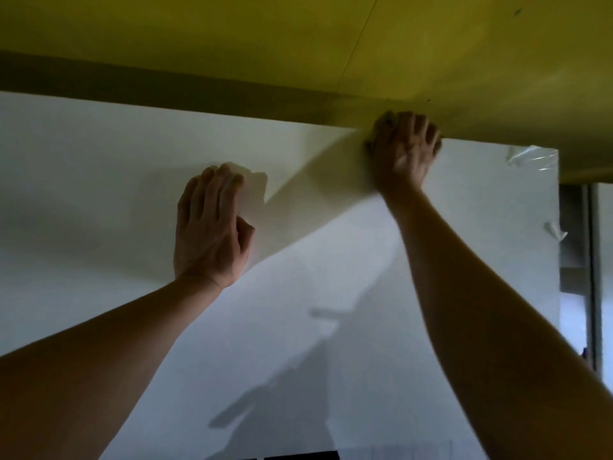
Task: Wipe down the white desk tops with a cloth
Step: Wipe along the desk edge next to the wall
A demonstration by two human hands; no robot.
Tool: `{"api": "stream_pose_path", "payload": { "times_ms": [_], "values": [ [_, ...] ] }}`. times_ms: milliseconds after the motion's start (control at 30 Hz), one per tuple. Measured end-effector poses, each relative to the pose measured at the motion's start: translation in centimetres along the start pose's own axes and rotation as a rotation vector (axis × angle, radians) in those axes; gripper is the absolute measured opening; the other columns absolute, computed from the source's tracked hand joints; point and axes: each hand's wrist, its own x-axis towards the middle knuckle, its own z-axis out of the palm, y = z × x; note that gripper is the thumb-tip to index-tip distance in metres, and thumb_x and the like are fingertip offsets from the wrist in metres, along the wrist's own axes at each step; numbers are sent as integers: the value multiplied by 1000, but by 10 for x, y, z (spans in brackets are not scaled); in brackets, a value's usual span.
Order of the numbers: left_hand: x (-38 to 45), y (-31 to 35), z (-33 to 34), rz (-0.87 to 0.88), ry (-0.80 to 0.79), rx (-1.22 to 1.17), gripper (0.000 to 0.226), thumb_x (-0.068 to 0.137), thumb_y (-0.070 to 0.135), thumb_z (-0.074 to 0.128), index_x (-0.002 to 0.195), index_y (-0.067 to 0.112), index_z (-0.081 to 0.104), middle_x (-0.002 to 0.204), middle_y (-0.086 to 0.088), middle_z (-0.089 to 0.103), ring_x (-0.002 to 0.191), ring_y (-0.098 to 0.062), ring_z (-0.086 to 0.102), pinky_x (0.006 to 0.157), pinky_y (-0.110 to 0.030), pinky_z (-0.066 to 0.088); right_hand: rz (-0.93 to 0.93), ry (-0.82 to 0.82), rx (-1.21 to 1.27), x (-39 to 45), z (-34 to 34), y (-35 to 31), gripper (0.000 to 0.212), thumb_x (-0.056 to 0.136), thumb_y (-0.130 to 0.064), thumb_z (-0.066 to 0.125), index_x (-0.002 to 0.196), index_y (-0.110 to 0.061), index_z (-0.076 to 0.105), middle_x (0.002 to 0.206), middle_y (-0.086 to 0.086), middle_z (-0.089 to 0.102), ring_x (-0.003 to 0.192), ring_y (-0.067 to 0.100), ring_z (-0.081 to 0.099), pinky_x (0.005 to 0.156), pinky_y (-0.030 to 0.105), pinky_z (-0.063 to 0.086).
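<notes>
- Desk top point(99, 161), white and broad, fills most of the head view; its far edge meets a yellow partition point(265, 38) that rises behind it.
- Left hand point(210, 227) lies palm down on the desk top, well short of the far edge, fingers fairly straight and together; a pale flat corner, perhaps the cloth point(257, 184), shows just past its fingertips, but blur makes it hard to be sure.
- Right hand point(403, 149) sits at the desk top's far edge, right against the yellow partition, fingers bent and spread; whether it grasps anything cannot be told from the blurred view.
- Both forearms are bare and reach across the desk top from its near side.
- Clear plastic film point(530, 157) is peeling at the desk top's far right corner, with another curl point(555, 231) lower on its right edge.
- Beyond that right edge stands a grey metal frame point(593, 277).
</notes>
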Motion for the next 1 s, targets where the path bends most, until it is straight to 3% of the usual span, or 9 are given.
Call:
{"api": "stream_pose_path", "payload": {
  "times_ms": [100,233,400,533,633,733,800,867,1000],
  "values": [
    [-1,1,-1,6,6,1,65,92,24,40,154,2,42,161,-21,40,150,-40,34,127,-50,22,-61,-136,24,-30,19,-72,46,101,-39,44,137,-13,53,144,17,49,134,36,41,116,45,21],
    [-2,0,-1,4,13,3,67,92,21,48,156,3,39,161,-21,39,150,-40,34,127,-51,23,-323,-66,78,-59,37,-141,37,102,-41,38,123,-18,58,119,7,57,114,27,49,109,43,31],
    [-2,2,-1,26,29,38,64,92,23,40,152,2,44,159,-22,41,149,-41,36,125,-51,25,-403,-140,70,-32,26,-69,46,104,-46,34,139,-21,51,138,9,52,127,30,45,110,41,29],
    [-1,5,-2,14,12,62,64,90,22,42,151,1,44,159,-23,40,149,-41,35,126,-50,23,-271,-31,-10,7,-1,45,48,89,-47,40,124,-21,60,126,12,57,115,33,50,95,41,36],
    [0,9,-1,13,20,98,63,91,22,41,150,0,44,159,-24,41,148,-43,35,125,-51,24,-164,16,-13,24,-20,93,47,92,-44,38,119,-11,57,126,19,56,116,38,50,97,44,36],
    [1,10,-1,24,2,156,61,94,24,39,149,-2,43,157,-27,41,146,-45,36,123,-53,25,-13,66,20,26,-14,83,50,94,-41,41,127,-7,57,132,21,55,124,39,48,109,45,30],
    [2,11,-2,23,-14,191,59,97,26,37,148,-2,43,156,-28,41,145,-46,37,122,-53,26,16,-8,34,17,-6,50,55,93,-41,43,137,-9,53,140,19,51,132,38,42,119,48,19],
    [2,16,-3,19,-20,225,58,100,28,36,149,-3,41,156,-28,41,145,-46,37,121,-53,27,-135,-87,41,-3,3,10,51,96,-39,43,138,-11,52,141,17,50,133,36,40,119,47,16],
    [-5,34,0,-54,5,215,55,102,22,38,151,-3,40,157,-28,39,145,-45,38,119,-54,32,-373,-18,103,-19,11,-24,43,99,-42,41,131,-16,55,130,9,56,124,31,47,112,44,30]
  ]
}}
